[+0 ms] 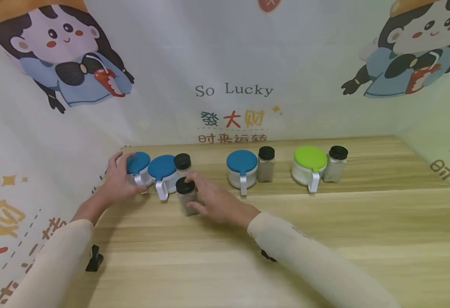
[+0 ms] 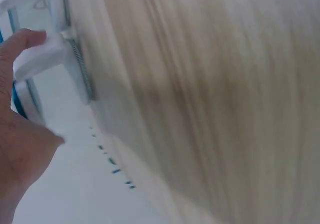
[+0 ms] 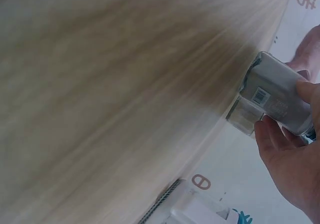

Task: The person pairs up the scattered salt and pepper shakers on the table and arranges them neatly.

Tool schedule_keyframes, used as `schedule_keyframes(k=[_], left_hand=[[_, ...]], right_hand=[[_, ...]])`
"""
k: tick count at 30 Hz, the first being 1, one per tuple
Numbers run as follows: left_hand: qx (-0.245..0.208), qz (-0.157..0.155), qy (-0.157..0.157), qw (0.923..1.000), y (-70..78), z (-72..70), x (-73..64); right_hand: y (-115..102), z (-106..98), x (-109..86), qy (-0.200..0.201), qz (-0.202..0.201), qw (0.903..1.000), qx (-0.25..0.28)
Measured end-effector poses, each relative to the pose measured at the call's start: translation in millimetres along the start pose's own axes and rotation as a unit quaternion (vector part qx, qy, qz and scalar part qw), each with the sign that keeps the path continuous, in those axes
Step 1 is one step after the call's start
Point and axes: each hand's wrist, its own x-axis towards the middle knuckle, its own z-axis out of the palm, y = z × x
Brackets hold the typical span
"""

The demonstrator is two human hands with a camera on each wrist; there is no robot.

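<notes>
At the far left of the table, my left hand grips a white seasoning pot with a blue lid, fingers at its far side and thumb near the handle. In the left wrist view a digit lies over a pot's white handle. My right hand holds a clear spice jar with a black cap, fingers at the cap and thumb at its side. Its barcode label shows in the right wrist view. Just behind stand a second blue-lidded pot and another black-capped jar.
Farther right stand a blue-lidded pot beside a black-capped jar, then a green-lidded pot beside another jar. Printed cloth walls in the table's back and sides. A black clip sits at the left edge.
</notes>
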Motion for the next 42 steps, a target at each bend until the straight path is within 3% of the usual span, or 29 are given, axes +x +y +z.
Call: schedule_keyframes(k=[2,5,10,17,20,23,27,32,37,42], left_hand=[[-0.028,-0.007,-0.013,0.9995,-4.0,2.8,-1.4],[-0.033,-0.014,-0.029,0.9989,-7.2,2.4,-1.8],[-0.024,-0.032,-0.02,0.999,-8.0,3.1,-5.9],[-0.064,-0.008,-0.018,0.9978,-11.1,5.8,-10.3],[-0.06,-0.008,-0.011,0.9981,-13.2,7.8,-9.8],[-0.049,-0.016,0.0,0.9986,-16.4,10.1,-12.3],[-0.052,-0.016,0.022,0.9983,-19.2,10.8,-17.8],[-0.077,0.001,0.047,0.9959,-14.1,3.5,-29.6],[-0.093,0.032,0.062,0.9933,-0.7,-6.2,-45.9],[-0.094,0.049,0.059,0.9926,10.3,-8.2,-69.2]], right_hand=[[0.7,1.6,-3.6,-0.001,0.003,1.0,0.0],[2.1,1.2,-7.0,0.0,0.005,1.0,0.003],[5.2,-3.7,-10.6,-0.004,-0.004,1.0,0.004],[6.5,-4.7,-12.8,-0.005,-0.018,0.9995,-0.027],[6.8,-5.2,-13.8,-0.002,-0.024,0.999,-0.039],[8.3,-6.7,-14.0,-0.009,-0.033,0.9992,-0.019],[11.7,-11.6,-13.2,-0.014,-0.022,0.9985,0.047],[14.3,-14.5,-16.9,0.013,-0.014,0.9928,0.119],[15.4,-13.2,-22.0,0.061,-0.06,0.9898,0.113],[15.4,-10.8,-24.9,0.074,-0.077,0.9875,0.117]])
